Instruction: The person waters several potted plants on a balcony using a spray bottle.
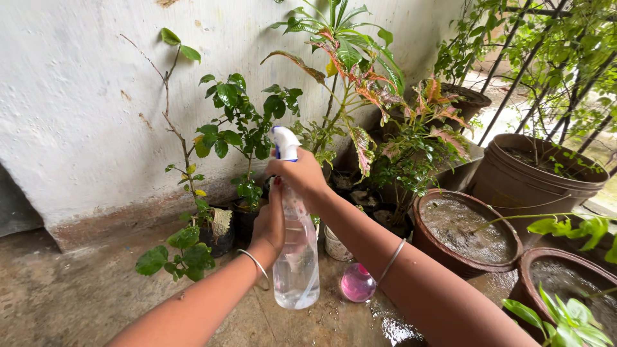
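Head view looks down on both hands wrapped round a clear plastic spray bottle with a white and blue trigger head (295,257), held upright in the air above a wet concrete floor (71,295). The right hand (301,173) is clenched over the neck and trigger just below the nozzle; the left hand (270,222) grips the upper body of the bottle from the left side. A little water sits in the bottom of the bottle. Each wrist carries a thin silver bangle.

Open room lies to the lower left, where the floor is bare up to the foot of a rough whitewashed wall (83,96). Ahead of the nozzle the way is closed by the wall and a row of small dark pots holding a thin twiggy plant (177,122) and a bushy dark-green plant (241,122), with a tall plant of red, yellow and green striped leaves (357,71) just to the right. Under the right forearm a round pink bottle (357,283) stands on the floor. The right side is crowded with wide brown clay pots of wet soil (459,228), close together, and a black metal railing with leafy stems (546,58) behind them.
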